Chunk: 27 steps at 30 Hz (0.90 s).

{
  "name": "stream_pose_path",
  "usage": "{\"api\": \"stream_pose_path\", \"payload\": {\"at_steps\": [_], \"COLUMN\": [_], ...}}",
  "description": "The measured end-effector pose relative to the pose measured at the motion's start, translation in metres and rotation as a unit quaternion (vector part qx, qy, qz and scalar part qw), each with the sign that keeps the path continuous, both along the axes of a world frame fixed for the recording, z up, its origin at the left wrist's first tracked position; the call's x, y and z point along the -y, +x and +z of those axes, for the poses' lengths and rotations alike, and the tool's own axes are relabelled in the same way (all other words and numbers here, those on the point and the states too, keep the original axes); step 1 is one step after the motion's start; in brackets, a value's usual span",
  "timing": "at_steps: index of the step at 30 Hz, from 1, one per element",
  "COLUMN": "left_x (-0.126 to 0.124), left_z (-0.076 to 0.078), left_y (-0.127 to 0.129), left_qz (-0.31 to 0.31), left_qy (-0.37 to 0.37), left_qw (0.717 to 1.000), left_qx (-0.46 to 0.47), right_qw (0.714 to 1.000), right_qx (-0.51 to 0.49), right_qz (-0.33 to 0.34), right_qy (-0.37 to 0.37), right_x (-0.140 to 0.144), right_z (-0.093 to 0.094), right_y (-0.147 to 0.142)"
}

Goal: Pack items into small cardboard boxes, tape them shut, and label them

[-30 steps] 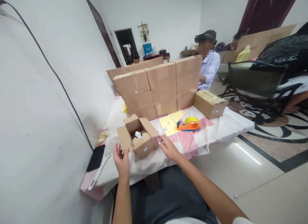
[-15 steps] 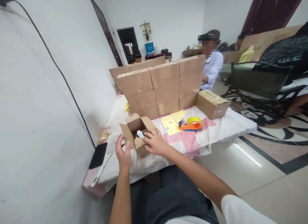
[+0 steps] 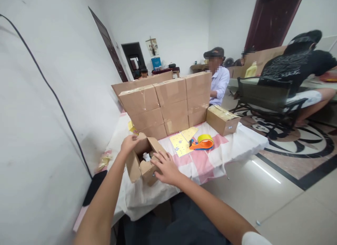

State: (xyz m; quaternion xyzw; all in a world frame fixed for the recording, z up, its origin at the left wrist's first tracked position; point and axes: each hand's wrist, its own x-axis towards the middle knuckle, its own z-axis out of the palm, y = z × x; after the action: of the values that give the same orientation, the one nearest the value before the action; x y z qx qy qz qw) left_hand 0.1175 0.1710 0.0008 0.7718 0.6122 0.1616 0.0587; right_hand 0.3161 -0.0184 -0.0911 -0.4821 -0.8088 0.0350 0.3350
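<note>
A small open cardboard box point(image 3: 137, 164) sits near the front of the table point(image 3: 200, 160), its flaps up, with a small white item point(image 3: 146, 156) inside. My left hand point(image 3: 129, 144) reaches over the box and grips its far flap. My right hand point(image 3: 164, 167) lies flat on the near right flap, fingers spread. A yellow tape roll in an orange dispenser point(image 3: 202, 142) rests to the right, beyond it yellow sheets point(image 3: 181, 142).
Sealed cardboard boxes point(image 3: 168, 103) are stacked in rows at the back of the table; one more box point(image 3: 222, 119) lies to the right. A white wall runs along the left. Other people sit behind and at the right by a black chair point(image 3: 265, 97).
My left hand has moved from the near side of the box up to its far flap. My right hand has moved onto the box's right flap. The view has shifted slightly.
</note>
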Motion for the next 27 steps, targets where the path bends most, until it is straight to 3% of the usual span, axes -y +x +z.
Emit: {"api": "stream_pose_path", "payload": {"at_steps": [3,5,8,10,11,12,14,16,18,22,25,27], "left_x": [0.021,0.034,0.041,0.04,0.038,0.036,0.034,0.035,0.041,0.067,0.086,0.09], "left_z": [-0.016,-0.025,-0.033,-0.038,-0.04,-0.044,-0.052,-0.062,-0.076,-0.106,-0.116,-0.112], "left_y": [-0.009,-0.014,-0.019,-0.021,-0.022,-0.023,-0.026,-0.032,-0.041,-0.054,-0.053,-0.048], "left_qz": [-0.065,-0.097,-0.095,-0.094,-0.096,-0.094,-0.084,-0.058,0.01,0.136,0.107,0.032], "left_qy": [0.028,0.034,0.041,0.05,0.057,0.067,0.092,0.121,0.142,0.126,0.135,0.138], "left_qw": [0.997,0.994,0.993,0.994,0.994,0.993,0.986,0.97,0.943,0.89,0.872,0.879], "left_qx": [-0.013,-0.037,-0.051,-0.024,0.001,0.033,0.113,0.205,0.302,0.416,0.458,0.455], "right_qw": [0.988,0.961,0.891,0.851,0.844,0.85,0.892,0.945,0.976,0.989,0.988,0.986], "right_qx": [-0.1,-0.212,-0.411,-0.501,-0.519,-0.516,-0.446,-0.313,-0.194,-0.124,-0.126,-0.134], "right_qz": [-0.113,-0.172,-0.133,-0.068,-0.039,-0.012,0.043,0.086,0.1,0.082,0.085,0.09], "right_qy": [-0.008,-0.047,-0.136,-0.144,-0.128,-0.105,-0.062,-0.029,-0.003,0.021,0.029,0.033], "right_x": [0.001,-0.003,-0.011,-0.015,-0.016,-0.016,-0.015,-0.014,-0.014,-0.016,-0.017,-0.018], "right_z": [-0.018,-0.035,-0.051,-0.049,-0.044,-0.036,-0.02,-0.007,-0.002,-0.008,-0.014,-0.014], "right_y": [0.006,0.007,0.002,-0.004,-0.006,-0.008,-0.009,-0.009,-0.008,-0.007,-0.008,-0.008]}}
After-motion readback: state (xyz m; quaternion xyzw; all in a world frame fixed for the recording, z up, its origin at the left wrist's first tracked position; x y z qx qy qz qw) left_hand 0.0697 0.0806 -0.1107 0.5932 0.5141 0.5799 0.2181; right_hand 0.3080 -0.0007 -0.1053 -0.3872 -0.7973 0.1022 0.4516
